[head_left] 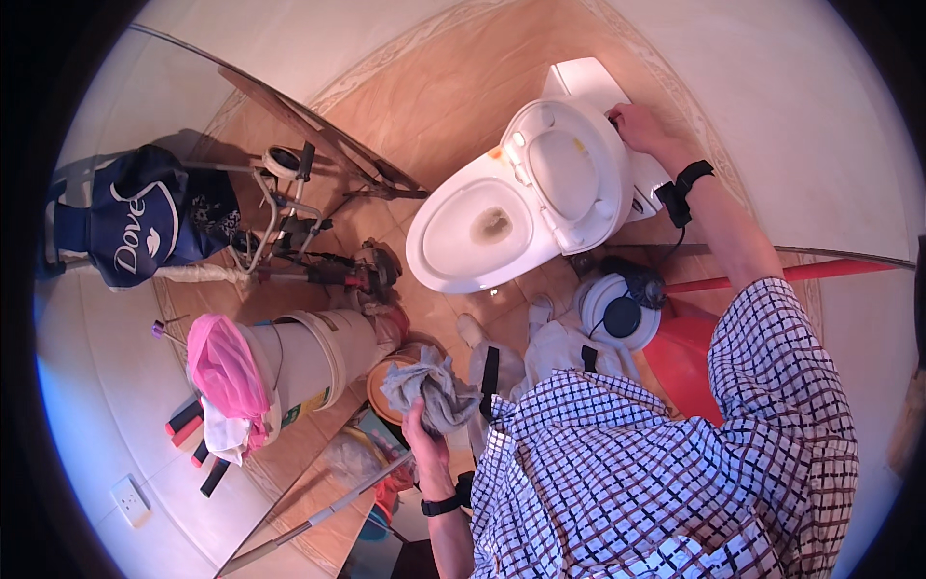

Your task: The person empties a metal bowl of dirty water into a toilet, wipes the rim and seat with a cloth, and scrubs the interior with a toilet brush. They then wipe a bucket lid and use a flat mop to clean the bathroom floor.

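Observation:
A crumpled grey cloth (431, 391) is bunched in my left hand (425, 446), its fingers closed round the lower part. My right hand (639, 127) reaches to the side of the white toilet tank (590, 82). Its fingers are bent at a small dark part there, which I cannot make out. The toilet lid (564, 174) and seat are raised against the tank. Below them the toilet bowl (453, 227) lies uncovered, with a brownish patch at its bottom. A yellow-brown stain (497, 154) marks the rim near the hinge.
On the left stand a white bucket (309, 352) with a pink plastic bag (224, 362), a metal frame (280, 207) and a dark blue bag (135, 217). A white round container (617, 314) and a red bin (685, 362) are by my right side. A pole (333, 511) slants at lower left.

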`<action>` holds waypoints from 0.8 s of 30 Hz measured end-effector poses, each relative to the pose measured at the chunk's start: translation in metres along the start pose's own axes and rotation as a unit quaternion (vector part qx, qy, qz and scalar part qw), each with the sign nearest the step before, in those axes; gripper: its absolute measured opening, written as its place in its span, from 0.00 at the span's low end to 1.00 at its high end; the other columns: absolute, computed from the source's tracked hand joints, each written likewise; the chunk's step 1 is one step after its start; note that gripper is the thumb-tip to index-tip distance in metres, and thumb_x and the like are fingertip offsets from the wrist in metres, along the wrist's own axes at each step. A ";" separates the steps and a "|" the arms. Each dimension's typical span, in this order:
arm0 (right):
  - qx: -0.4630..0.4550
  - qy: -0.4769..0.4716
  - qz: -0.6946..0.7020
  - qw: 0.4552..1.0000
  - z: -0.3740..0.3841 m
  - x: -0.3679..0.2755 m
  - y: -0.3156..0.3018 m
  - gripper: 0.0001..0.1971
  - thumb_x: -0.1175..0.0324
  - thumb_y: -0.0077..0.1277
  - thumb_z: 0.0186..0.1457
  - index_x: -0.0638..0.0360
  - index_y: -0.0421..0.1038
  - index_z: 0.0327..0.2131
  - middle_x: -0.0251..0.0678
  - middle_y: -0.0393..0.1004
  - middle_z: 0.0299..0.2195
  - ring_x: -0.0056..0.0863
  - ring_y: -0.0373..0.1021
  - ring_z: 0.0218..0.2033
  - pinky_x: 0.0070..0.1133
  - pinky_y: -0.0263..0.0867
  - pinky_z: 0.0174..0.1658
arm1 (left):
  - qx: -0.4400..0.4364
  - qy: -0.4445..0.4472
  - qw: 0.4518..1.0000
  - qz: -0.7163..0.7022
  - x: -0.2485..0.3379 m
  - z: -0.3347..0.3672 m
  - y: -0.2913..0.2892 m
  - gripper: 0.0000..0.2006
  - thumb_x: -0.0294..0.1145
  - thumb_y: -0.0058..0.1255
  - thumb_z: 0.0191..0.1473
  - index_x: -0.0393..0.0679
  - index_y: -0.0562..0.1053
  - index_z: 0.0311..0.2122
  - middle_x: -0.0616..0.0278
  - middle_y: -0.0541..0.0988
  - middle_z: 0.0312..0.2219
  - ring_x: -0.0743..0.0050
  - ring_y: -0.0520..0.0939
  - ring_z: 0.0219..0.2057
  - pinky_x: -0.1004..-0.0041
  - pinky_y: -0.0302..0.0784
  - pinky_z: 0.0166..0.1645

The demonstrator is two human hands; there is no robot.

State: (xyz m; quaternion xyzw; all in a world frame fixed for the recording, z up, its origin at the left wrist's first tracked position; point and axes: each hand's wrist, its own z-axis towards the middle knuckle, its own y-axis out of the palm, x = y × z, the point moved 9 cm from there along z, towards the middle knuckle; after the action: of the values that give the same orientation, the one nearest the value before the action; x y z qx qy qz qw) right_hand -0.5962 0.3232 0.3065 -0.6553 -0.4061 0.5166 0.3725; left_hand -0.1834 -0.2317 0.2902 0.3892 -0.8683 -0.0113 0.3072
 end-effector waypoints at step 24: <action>0.004 -0.011 -0.005 1.000 0.004 -0.006 0.004 0.12 0.72 0.45 0.47 0.61 0.73 0.36 0.47 0.74 0.33 0.42 0.70 0.36 0.32 0.65 0.40 | 0.021 -0.002 1.000 -0.010 0.011 0.008 0.004 0.17 0.33 0.51 0.48 0.36 0.68 0.43 0.60 0.73 0.40 0.68 0.73 0.42 0.68 0.68 0.48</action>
State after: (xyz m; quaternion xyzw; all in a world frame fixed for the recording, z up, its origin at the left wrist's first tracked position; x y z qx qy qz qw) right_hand -0.6007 0.3169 0.3045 -0.6459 -0.4114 0.5234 0.3736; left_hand -0.1959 -0.2383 0.2907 0.4043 -0.8651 0.0034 0.2970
